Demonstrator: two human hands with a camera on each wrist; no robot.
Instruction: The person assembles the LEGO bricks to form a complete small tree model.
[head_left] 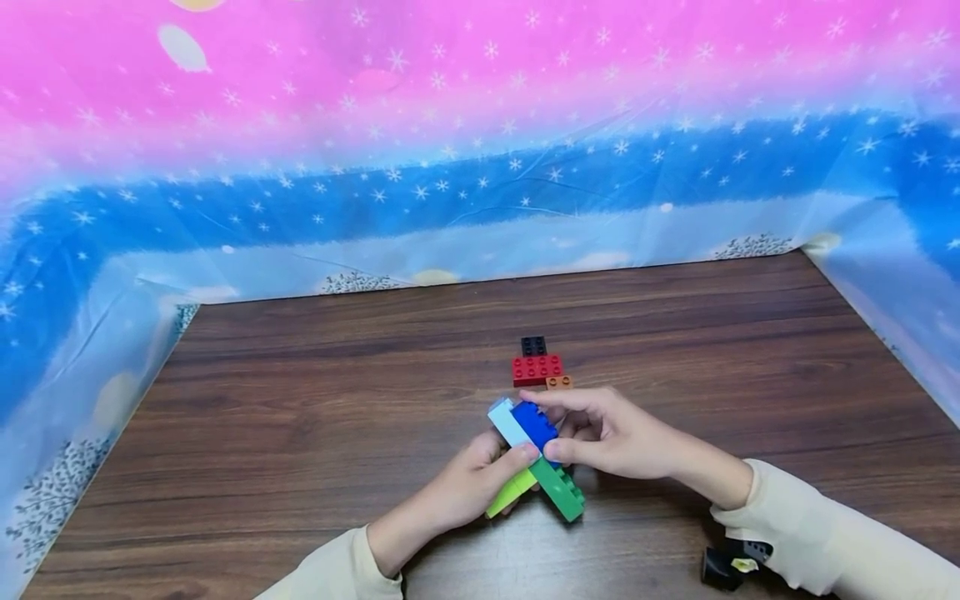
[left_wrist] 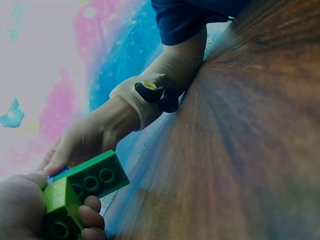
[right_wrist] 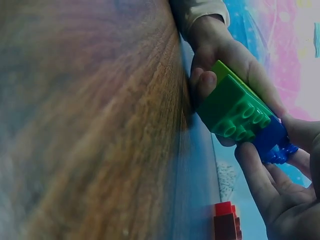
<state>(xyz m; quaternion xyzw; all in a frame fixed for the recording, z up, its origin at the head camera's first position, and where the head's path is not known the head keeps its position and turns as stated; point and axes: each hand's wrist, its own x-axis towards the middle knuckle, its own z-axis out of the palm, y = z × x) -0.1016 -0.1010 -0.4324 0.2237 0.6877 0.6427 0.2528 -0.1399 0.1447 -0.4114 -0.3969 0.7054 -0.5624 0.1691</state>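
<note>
My left hand (head_left: pixel 480 475) grips a joined group of toy building bricks above the table. In the head view the group has a light blue brick (head_left: pixel 507 423), a lime green brick (head_left: pixel 512 492) and a green brick (head_left: pixel 561 492). Thumb and fingers of my right hand (head_left: pixel 622 433) pinch the blue brick (head_left: pixel 536 425), which lies against the light blue one. The right wrist view shows the studs of the green brick (right_wrist: pixel 245 120) beside the blue brick (right_wrist: pixel 272 142). From the left wrist, the hollow underside of the green brick (left_wrist: pixel 95 177) is visible.
Beyond the hands on the wooden table (head_left: pixel 337 400) lie a black brick (head_left: pixel 533 345), a red brick (head_left: pixel 536 368) and an orange brick (head_left: pixel 559 382), close together. A patterned cloth (head_left: pixel 450 183) hangs along the table's back and sides. A black device (head_left: pixel 723 568) sits at the right sleeve.
</note>
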